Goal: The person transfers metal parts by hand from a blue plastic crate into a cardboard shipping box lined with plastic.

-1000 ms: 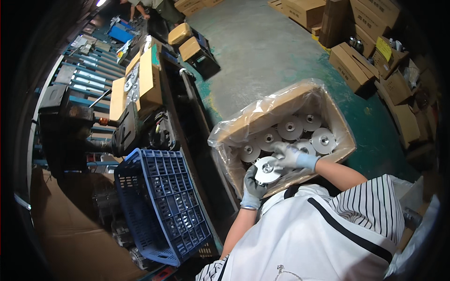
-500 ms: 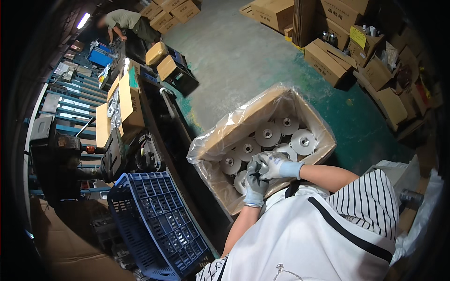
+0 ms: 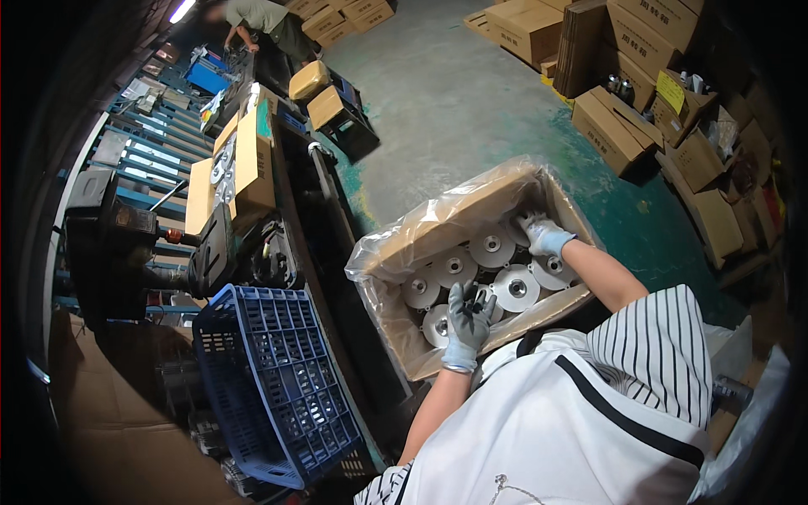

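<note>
A cardboard box [image 3: 471, 198] lined with clear plastic stands before me, holding several round silvery metal discs [image 3: 516, 288] with raised hubs. My left hand [image 3: 467, 328], in a grey-and-white work glove, hovers above the near discs, fingers apart and nothing plainly held. In the far right corner of the box, my right hand [image 3: 545, 236], gloved alike, has its fingers bent over the edge and hub of a disc [image 3: 518, 231]. Its fingertips are partly hidden.
A blue plastic crate [image 3: 295, 379] stands at left, near a dark machine [image 3: 109, 244]. Behind it, an open carton [image 3: 252, 160] holds more discs on the bench. Cartons [image 3: 614, 126] are stacked at right. Another person [image 3: 261, 21] bends over the bench far left.
My hands, together over the middle discs before, are now apart. The right has moved to the far right corner; the left stays near the front with its fingers spread. The view has shifted slightly.
</note>
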`<control>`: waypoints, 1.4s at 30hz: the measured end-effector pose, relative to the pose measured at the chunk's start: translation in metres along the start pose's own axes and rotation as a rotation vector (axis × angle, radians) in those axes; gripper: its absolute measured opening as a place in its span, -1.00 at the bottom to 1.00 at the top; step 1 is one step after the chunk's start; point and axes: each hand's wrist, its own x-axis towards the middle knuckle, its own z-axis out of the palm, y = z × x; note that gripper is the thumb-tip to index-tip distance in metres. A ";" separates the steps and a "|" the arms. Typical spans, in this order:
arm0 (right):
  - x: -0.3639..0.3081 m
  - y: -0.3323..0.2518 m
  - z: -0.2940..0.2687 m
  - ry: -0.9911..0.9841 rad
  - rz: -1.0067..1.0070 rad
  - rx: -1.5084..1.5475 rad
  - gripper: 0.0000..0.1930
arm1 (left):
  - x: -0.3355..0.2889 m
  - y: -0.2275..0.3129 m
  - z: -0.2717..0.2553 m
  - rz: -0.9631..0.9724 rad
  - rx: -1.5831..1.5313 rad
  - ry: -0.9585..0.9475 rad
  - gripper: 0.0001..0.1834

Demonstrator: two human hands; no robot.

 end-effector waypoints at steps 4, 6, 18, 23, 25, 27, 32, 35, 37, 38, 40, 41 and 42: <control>-0.006 -0.017 -0.010 -0.093 0.179 0.045 -0.09 | -0.002 0.005 -0.012 0.005 -0.023 -0.016 -0.60; -0.004 -0.008 -0.005 -0.103 0.169 0.088 -0.09 | -0.001 0.005 -0.013 -0.054 -0.022 -0.062 -0.70; -0.003 -0.007 0.005 -0.016 0.195 -0.041 -0.06 | 0.001 0.000 -0.014 -0.049 -0.077 0.010 -0.66; -0.022 -0.047 0.029 0.348 -0.073 0.111 -0.10 | 0.000 0.001 -0.028 0.287 0.295 -0.267 -0.71; -0.034 -0.078 0.018 0.316 -0.164 0.125 -0.13 | -0.012 0.015 -0.020 -0.055 0.005 -0.092 -0.68; -0.039 -0.086 0.031 0.428 -0.343 0.206 -0.16 | -0.038 0.027 -0.005 0.058 0.103 -0.098 -0.62; -0.059 -0.170 -0.018 0.233 -0.600 0.217 -0.30 | -0.123 0.112 -0.019 0.312 0.300 -0.217 -0.68; -0.054 -0.219 -0.050 0.130 -0.741 0.314 -0.37 | -0.193 0.201 -0.037 0.610 0.503 -0.055 -0.71; -0.052 -0.255 -0.074 0.147 -0.803 0.284 -0.39 | -0.234 0.269 -0.057 0.860 0.562 -0.002 -0.75; -0.053 -0.280 -0.089 0.148 -0.852 0.273 -0.40 | -0.253 0.299 -0.073 0.961 0.555 0.113 -0.75; -0.052 -0.337 -0.110 0.150 -0.950 0.347 -0.43 | -0.275 0.361 -0.120 1.108 0.543 0.267 -0.76; -0.042 -0.371 -0.111 0.138 -1.017 0.399 -0.43 | -0.288 0.387 -0.144 1.027 0.500 0.304 -0.74; -0.049 -0.413 -0.124 0.172 -1.086 0.373 -0.42 | -0.287 0.414 -0.203 1.065 0.538 0.374 -0.72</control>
